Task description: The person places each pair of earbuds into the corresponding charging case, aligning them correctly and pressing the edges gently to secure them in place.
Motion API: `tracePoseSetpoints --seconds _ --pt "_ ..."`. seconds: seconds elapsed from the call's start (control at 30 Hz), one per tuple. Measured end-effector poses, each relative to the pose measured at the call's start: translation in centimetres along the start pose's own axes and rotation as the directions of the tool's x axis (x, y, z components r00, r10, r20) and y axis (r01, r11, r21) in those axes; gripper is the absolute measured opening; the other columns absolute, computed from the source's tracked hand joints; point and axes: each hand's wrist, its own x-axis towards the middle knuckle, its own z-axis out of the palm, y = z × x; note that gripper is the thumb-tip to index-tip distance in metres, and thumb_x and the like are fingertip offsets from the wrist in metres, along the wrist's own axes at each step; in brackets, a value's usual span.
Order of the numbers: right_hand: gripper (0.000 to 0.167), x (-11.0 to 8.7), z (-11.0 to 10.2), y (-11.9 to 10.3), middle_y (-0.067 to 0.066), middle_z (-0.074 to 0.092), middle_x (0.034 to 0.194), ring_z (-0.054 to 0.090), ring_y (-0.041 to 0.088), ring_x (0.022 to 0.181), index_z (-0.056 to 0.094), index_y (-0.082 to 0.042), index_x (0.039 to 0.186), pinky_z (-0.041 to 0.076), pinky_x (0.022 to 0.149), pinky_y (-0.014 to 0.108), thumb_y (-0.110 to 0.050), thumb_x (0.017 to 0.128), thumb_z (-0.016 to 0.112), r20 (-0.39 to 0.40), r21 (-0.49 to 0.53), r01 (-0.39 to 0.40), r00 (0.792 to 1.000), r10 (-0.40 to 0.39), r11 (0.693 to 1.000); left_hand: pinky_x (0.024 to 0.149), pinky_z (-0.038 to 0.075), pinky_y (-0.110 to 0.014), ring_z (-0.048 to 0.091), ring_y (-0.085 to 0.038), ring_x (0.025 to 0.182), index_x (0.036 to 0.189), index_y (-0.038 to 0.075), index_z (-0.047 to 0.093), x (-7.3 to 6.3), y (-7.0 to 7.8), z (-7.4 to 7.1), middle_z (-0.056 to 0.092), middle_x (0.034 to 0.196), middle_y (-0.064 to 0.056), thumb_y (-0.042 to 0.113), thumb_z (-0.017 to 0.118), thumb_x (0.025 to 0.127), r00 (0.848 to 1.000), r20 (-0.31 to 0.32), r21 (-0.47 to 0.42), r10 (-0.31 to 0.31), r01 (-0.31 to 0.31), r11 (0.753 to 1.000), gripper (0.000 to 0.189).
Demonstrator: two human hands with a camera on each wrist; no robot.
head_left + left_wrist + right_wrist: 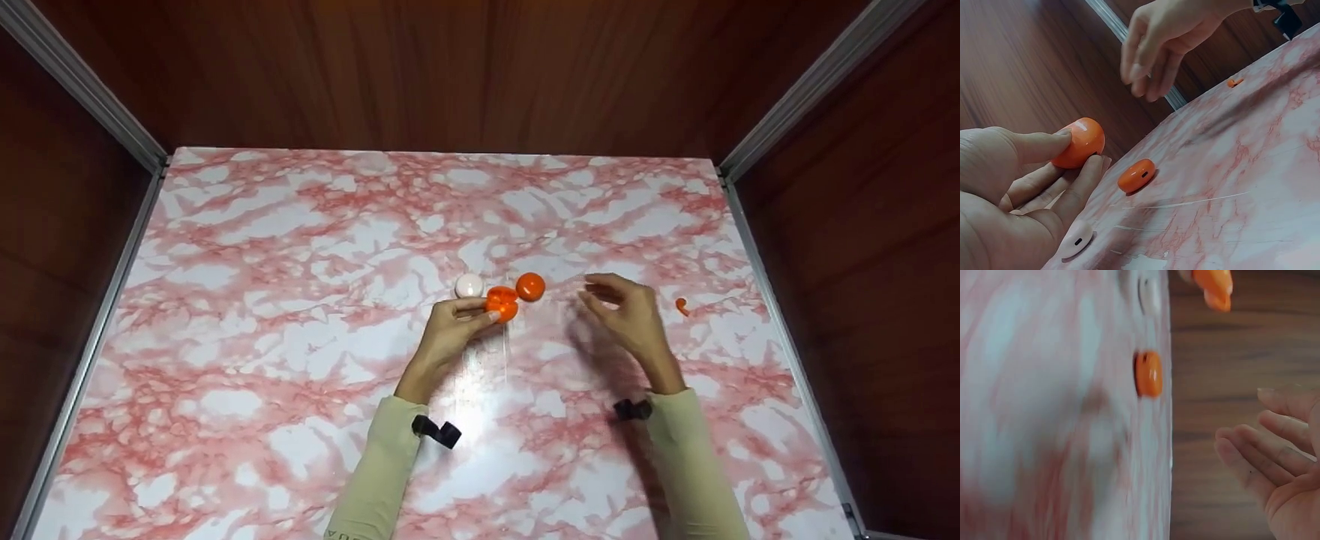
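Observation:
My left hand (448,330) pinches an orange earbud case (502,310) between thumb and fingers, raised over the table. Its lid stands up in the head view; the left wrist view shows the rounded outside of the orange case (1085,140). Just beyond it, a second orange case (531,286) rests closed on the table, and a white case (469,285) lies close to my left fingers. To the right, my right hand (628,313) hovers with loosely bent fingers and nothing in them. A small orange earbud (682,306) lies on the table past that hand.
The table (300,450) has a pink and white marbled top. Dark wood panels (450,75) stand behind it and on both sides, with metal rails (780,82) at the corners. Black camera mounts (437,430) sit on both wrists.

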Motion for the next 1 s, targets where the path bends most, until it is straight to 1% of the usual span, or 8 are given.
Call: tracePoseSetpoints --seconds 0.13,0.27,0.47,0.67,0.77,0.87,0.93,1.0 --pt "0.029 -0.7 -1.9 1.2 0.021 0.079 0.113 0.078 0.038 0.102 0.077 -0.002 0.121 0.067 0.092 0.052 -0.008 0.093 0.08 -0.026 -0.101 -0.005 1.0 0.003 0.995 0.106 0.062 -0.05 0.077 -0.018 0.1 0.128 -0.011 0.068 0.0 0.0 -0.1 0.075 0.121 -0.027 -0.003 0.075 0.094 1.0 -0.002 0.001 0.003 -0.003 1.0 0.036" --pt "0.031 -1.4 -3.3 2.3 0.023 0.078 0.116 0.077 0.043 0.102 0.075 0.0 0.123 0.066 0.09 0.056 -0.009 0.094 0.079 -0.023 -0.199 0.003 1.0 -0.008 0.98 0.105 0.062 -0.05 0.077 -0.016 0.1 0.128 -0.01 0.068 0.0 0.1 -0.3 0.075 0.123 -0.027 -0.001 0.075 0.094 1.0 0.001 0.041 0.016 -0.016 0.999 0.036" --pt "0.034 -2.3 -4.9 4.3 0.028 0.074 0.122 0.074 0.048 0.104 0.072 0.006 0.126 0.064 0.087 0.063 -0.004 0.094 0.077 0.007 -0.336 0.032 0.999 -0.032 0.941 0.103 0.064 -0.048 0.076 -0.015 0.1 0.128 -0.009 0.069 -0.1 0.1 -0.4 0.075 0.123 -0.026 0.0 0.075 0.094 1.0 -0.002 0.074 0.017 -0.017 0.997 0.036" --pt "0.036 -2.6 -6.1 5.9 0.031 0.074 0.12 0.072 0.049 0.106 0.071 0.008 0.126 0.063 0.087 0.063 -0.003 0.093 0.078 0.032 -0.423 0.089 0.996 -0.083 0.902 0.105 0.062 -0.051 0.077 -0.016 0.098 0.128 -0.009 0.069 -0.1 0.1 -0.5 0.075 0.121 -0.025 0.0 0.075 0.095 1.0 0.0 0.035 0.004 -0.004 0.999 0.035" --pt "0.034 -2.5 -6.6 6.7 0.03 0.075 0.117 0.073 0.049 0.1 0.071 0.008 0.124 0.063 0.081 0.063 -0.002 0.092 0.078 0.046 -0.452 0.118 0.993 -0.109 0.884 0.106 0.062 -0.052 0.078 -0.017 0.097 0.127 -0.009 0.07 -0.1 0.1 -0.5 0.076 0.119 -0.025 -0.001 0.075 0.095 1.0 0.003 0.02 0.007 -0.007 1.0 0.034" --pt "0.027 -2.5 -7.0 7.3 0.027 0.076 0.108 0.073 0.046 0.088 0.07 0.007 0.117 0.062 0.071 0.059 -0.001 0.092 0.078 0.063 -0.481 0.157 0.988 -0.144 0.863 0.105 0.062 -0.052 0.078 -0.017 0.096 0.126 -0.009 0.07 -0.1 0.1 -0.6 0.076 0.118 -0.024 -0.001 0.074 0.095 1.0 0.01 0.015 0.016 -0.016 1.0 0.033" --pt "0.018 -2.5 -7.2 7.8 0.024 0.074 0.095 0.071 0.042 0.077 0.069 0.006 0.107 0.06 0.062 0.053 0.001 0.092 0.078 0.076 -0.508 0.189 0.982 -0.174 0.84 0.106 0.061 -0.053 0.078 -0.017 0.097 0.127 -0.009 0.07 -0.1 0.0 -0.6 0.076 0.119 -0.025 -0.001 0.074 0.095 1.0 0.015 0.013 0.014 -0.015 1.0 0.033" --pt "0.013 -2.7 -7.4 8.1 0.02 0.068 0.083 0.068 0.038 0.069 0.064 0.003 0.096 0.056 0.055 0.048 0.002 0.092 0.077 0.089 -0.534 0.215 0.976 -0.198 0.818 0.106 0.062 -0.052 0.078 -0.017 0.097 0.128 -0.009 0.069 -0.2 0.0 -0.7 0.075 0.121 -0.025 -0.001 0.075 0.095 1.0 0.015 0.015 0.01 -0.01 1.0 0.034"
